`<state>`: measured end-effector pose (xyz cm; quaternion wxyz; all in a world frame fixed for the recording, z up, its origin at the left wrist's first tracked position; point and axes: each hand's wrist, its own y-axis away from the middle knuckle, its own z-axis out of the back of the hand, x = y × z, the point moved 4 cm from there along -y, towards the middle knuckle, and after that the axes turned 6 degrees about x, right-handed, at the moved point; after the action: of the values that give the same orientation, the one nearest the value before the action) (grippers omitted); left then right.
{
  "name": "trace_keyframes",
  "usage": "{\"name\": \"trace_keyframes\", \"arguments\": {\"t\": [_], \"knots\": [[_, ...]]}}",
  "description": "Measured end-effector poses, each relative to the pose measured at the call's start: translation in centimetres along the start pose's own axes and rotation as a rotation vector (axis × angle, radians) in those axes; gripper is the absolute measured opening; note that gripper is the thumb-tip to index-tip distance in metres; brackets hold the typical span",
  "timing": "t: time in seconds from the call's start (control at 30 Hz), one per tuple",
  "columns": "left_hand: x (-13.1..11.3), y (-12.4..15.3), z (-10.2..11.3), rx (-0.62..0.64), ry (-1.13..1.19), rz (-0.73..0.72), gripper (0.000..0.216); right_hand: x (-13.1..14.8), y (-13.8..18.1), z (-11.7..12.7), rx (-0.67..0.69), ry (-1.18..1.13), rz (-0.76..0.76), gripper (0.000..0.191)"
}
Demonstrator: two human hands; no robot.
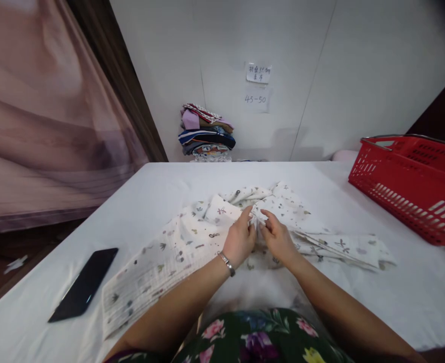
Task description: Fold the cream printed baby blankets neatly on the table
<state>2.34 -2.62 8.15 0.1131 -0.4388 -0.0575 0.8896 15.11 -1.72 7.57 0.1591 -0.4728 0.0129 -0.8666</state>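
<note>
A thin white cloth (184, 237) with small printed plants and shapes lies spread and rumpled across the middle of the table. One part reaches toward the lower left, another stretches out to the right in layered folds. My left hand (241, 237), with a metal bracelet at the wrist, pinches a gathered bit of the cloth between thumb and fingers. Close beside it, my right hand (277, 237) pinches the same gathered part. The two hands are a small gap apart, near the cloth's centre. Exactly which edge they hold is hard to make out.
A black phone (84, 285) lies on the white-covered table (139, 196) at the left. On the right stands a red plastic basket (407, 186). Folded fabrics (207, 133) are stacked by the back wall, beside handwritten paper notes (257, 98). A pink curtain (56, 126) hangs at the left.
</note>
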Motion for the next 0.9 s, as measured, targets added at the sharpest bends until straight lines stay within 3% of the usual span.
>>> {"name": "trace_keyframes", "arguments": {"t": [0.13, 0.33, 0.57, 0.7, 0.8, 0.9], "knots": [[-0.4, 0.6, -0.7, 0.038, 0.051, 0.030, 0.061, -0.2, 0.7, -0.4, 0.007, -0.015, 0.011, 0.047], [0.1, 1.2, -1.7, 0.183, 0.528, 0.187, 0.084, -0.2, 2.0, -0.6, 0.038, 0.109, 0.023, 0.064], [-0.4, 1.7, -1.9, 0.273, 0.898, 0.250, 0.081, -2.2, 2.1, -0.6, -0.045, 0.014, 0.099, 0.054], [1.1, -0.6, 0.4, 0.323, 0.601, 0.267, 0.056, -2.9, 3.7, 0.5, -0.025, -0.118, 0.099, 0.052], [3.3, -4.8, 3.7, 0.155, 0.152, 0.254, 0.031, -2.7, 6.1, 1.7, 0.017, -0.077, 0.157, 0.055], [5.1, -9.7, 5.5, 0.097, -0.256, 0.241, 0.030, -2.4, 8.5, 2.6, 0.069, 0.019, 0.235, 0.063]]}}
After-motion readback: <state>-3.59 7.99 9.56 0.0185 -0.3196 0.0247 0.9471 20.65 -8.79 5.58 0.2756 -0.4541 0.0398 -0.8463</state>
